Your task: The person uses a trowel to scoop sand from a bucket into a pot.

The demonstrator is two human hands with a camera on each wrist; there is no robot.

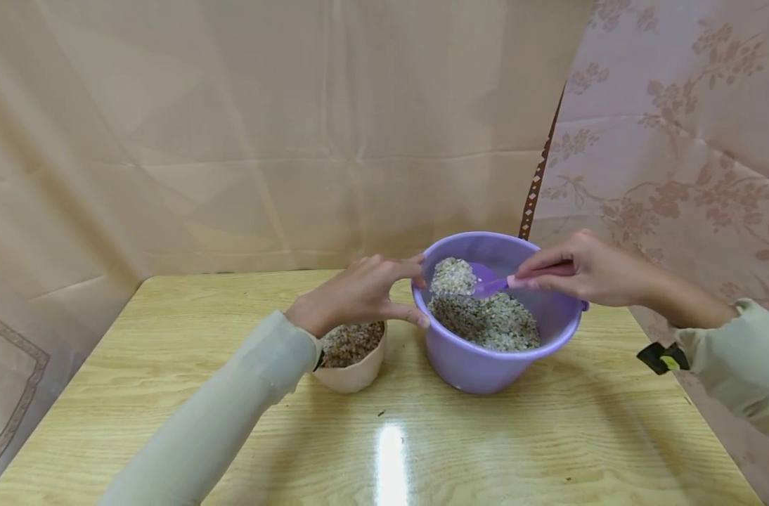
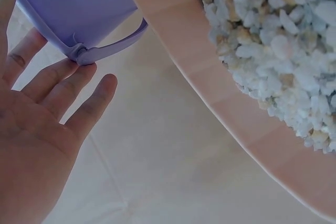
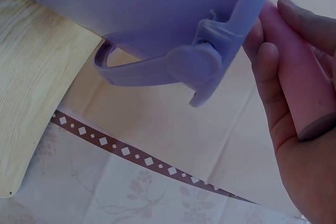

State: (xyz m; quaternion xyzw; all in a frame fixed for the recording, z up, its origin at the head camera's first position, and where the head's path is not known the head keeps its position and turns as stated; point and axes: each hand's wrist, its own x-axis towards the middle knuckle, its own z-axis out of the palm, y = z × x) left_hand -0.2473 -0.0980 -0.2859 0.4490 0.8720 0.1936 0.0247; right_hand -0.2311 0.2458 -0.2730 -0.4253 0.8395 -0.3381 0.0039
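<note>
Head cam: R hand (image 1: 564, 270) grips pink handle of scoop (image 1: 489, 286); scoop's purple blade, loaded w/ gravel (image 1: 454, 276), is inside purple bucket (image 1: 479, 372), over more gravel. L hand (image 1: 365, 289) has fingers + thumb spread, touching bucket's L side at rim. Peach pot (image 1: 354, 376) w/ stones sits just beside, under L wrist. Both on tabletop (image 1: 517, 450).

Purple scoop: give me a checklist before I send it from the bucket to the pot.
1. Right hand gripping the pink handle: ok.
2. Scoop loaded with gravel: ok.
3. Left hand on the bucket: ok.
4. Scoop outside the bucket: not ok, over its mouth in the head view.
5. Pot unobstructed in the head view: not ok, left hand and sleeve hide part.
6. Enough room in the pot for this load: cannot tell.
</note>
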